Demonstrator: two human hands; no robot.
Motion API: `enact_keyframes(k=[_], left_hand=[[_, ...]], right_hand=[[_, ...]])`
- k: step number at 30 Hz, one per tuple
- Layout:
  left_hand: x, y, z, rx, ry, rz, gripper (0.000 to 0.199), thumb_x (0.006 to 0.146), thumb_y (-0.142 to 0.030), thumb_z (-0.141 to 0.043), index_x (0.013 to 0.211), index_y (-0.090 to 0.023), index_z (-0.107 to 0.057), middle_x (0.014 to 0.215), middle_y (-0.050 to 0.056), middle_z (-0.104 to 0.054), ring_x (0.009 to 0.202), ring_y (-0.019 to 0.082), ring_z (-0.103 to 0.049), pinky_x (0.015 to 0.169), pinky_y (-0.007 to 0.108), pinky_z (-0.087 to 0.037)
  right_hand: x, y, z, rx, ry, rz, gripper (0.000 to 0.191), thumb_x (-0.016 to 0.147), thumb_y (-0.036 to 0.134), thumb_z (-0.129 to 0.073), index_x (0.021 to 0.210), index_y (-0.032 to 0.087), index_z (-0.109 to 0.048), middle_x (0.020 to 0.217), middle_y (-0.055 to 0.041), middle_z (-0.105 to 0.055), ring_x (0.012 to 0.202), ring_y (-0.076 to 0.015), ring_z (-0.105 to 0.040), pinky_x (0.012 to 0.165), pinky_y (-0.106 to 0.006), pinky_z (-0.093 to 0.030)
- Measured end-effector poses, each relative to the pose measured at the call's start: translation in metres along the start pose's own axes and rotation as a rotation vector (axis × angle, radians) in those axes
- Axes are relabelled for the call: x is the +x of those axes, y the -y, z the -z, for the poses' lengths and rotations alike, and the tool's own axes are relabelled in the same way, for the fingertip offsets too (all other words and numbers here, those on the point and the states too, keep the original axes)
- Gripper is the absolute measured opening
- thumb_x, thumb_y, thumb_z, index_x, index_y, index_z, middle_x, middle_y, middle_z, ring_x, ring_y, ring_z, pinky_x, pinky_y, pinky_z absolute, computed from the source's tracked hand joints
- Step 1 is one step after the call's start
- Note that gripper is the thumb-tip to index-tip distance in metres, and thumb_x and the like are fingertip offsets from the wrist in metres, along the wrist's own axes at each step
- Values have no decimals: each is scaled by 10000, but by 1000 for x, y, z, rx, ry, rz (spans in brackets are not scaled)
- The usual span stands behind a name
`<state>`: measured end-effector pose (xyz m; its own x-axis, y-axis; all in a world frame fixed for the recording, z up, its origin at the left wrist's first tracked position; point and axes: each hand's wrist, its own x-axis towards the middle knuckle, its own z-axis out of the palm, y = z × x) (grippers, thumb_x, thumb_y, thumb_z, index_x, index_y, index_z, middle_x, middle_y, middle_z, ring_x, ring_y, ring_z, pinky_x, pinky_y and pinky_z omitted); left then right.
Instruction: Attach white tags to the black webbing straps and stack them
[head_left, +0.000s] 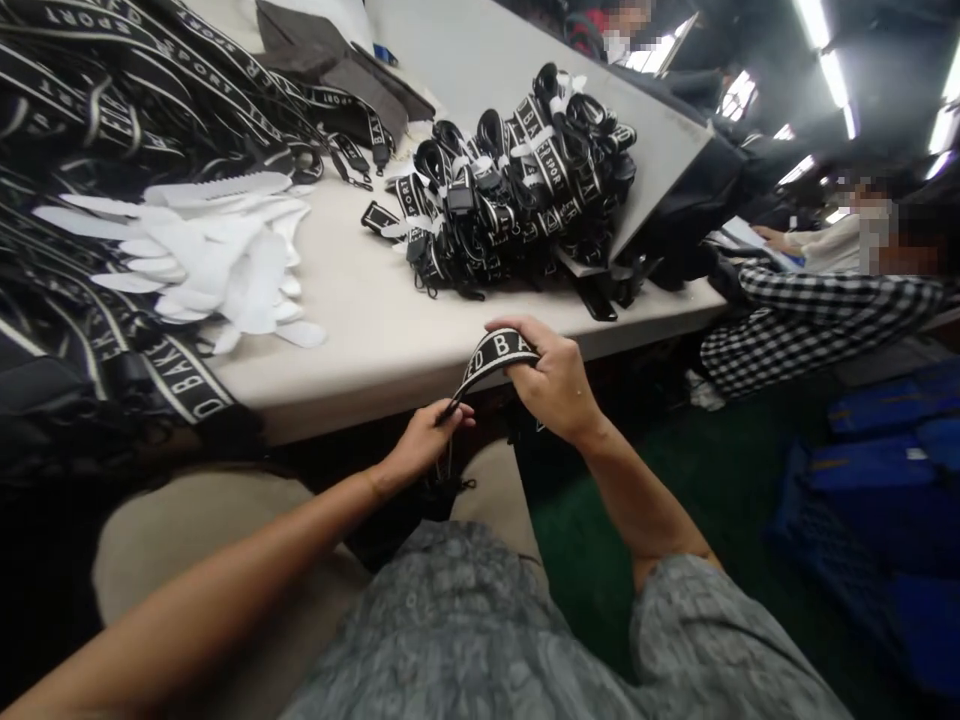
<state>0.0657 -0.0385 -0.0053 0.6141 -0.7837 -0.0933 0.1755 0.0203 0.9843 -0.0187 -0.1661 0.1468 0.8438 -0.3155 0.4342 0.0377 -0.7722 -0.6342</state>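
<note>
A black strap with white lettering and pale edges arches between my two hands, just off the table's front edge. My left hand pinches its lower end, over my lap. Higher up and to the right, my right hand is closed on the strap's upper part. Below my left hand some cord and a small dark hook hang down. Beyond my hands, a heap of rolled straps with white bands sits on the table.
White strips lie piled on the pale table, left of centre. Loose lettered straps cover its left side. A person in a checked sleeve is at the right, with blue crates below on the green floor.
</note>
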Motion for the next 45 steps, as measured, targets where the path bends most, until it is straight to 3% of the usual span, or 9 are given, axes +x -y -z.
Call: enact_keyframes(k=[8, 13, 19, 25, 27, 31, 34, 41, 45], left_hand=[[6, -21, 23, -195, -162, 75, 340, 781, -470, -662, 816, -132, -669, 744, 83, -712, 741, 224, -676, 733, 338, -529], [6, -47, 22, -328, -191, 138, 204, 702, -294, -701, 829, -136, -680, 698, 37, -705, 695, 216, -677, 653, 305, -551], [9, -60, 29, -491, -131, 259, 195, 748, -188, -565, 869, -95, -686, 754, 75, -720, 675, 184, -675, 635, 269, -568], [14, -65, 39, -571, -201, 203, 164, 838, -226, -543, 743, -122, -625, 697, 57, -674, 674, 174, -660, 666, 277, -570], [11, -61, 40, -489, -165, 84, 135, 776, -237, -681, 836, -126, -633, 747, 35, -677, 710, 162, -659, 684, 253, -559], [1, -47, 31, -295, -52, -9, 458, 672, -190, -795, 1086, -157, -603, 896, 32, -684, 742, 149, -651, 654, 231, -544], [-2, -41, 23, -238, -51, 37, 278, 783, -252, -688, 1032, -154, -612, 827, 36, -663, 588, 132, -608, 515, 234, -508], [5, -63, 44, -435, -78, -169, 129, 832, -255, -637, 910, -171, -578, 627, -35, -532, 560, 112, -551, 583, 244, -509], [10, -78, 63, -426, -215, -269, 154, 825, -231, -643, 759, -187, -512, 557, -51, -468, 475, 99, -473, 504, 241, -460]], right_hand=[[-72, -82, -43, 367, 24, -520, 186, 792, 317, -658, 910, 176, -684, 660, 12, -592, 606, -146, -525, 606, -266, -407], [-113, -101, -92, 786, 119, -750, 356, 649, 297, -794, 967, 185, -680, 792, 3, -625, 722, -142, -548, 716, -278, -444], [-107, -94, -125, 679, 84, -600, 655, 510, 288, -888, 1114, 229, -644, 1104, -28, -586, 933, -175, -558, 798, -278, -468], [-90, -80, -133, 864, 388, -731, 330, 603, 365, -838, 741, 146, -633, 646, 22, -587, 604, -126, -515, 566, -253, -411], [-87, -75, -134, 994, 320, -794, 304, 628, 348, -820, 683, 154, -592, 569, 40, -539, 514, -94, -449, 492, -236, -343], [-82, -67, -135, 1214, 147, -862, 263, 629, 281, -795, 734, 176, -577, 572, 56, -509, 492, -83, -416, 473, -227, -332], [-79, -59, -136, 1232, 132, -860, 261, 630, 281, -789, 771, 187, -590, 628, 47, -542, 525, -96, -449, 500, -232, -380], [-82, -48, -136, 825, 606, -643, 280, 608, 321, -848, 768, 149, -695, 738, -7, -641, 710, -158, -568, 692, -284, -463], [-89, -49, -138, 871, 722, -583, 309, 694, 429, -778, 816, 150, -724, 817, -42, -679, 794, -193, -593, 776, -316, -464]])
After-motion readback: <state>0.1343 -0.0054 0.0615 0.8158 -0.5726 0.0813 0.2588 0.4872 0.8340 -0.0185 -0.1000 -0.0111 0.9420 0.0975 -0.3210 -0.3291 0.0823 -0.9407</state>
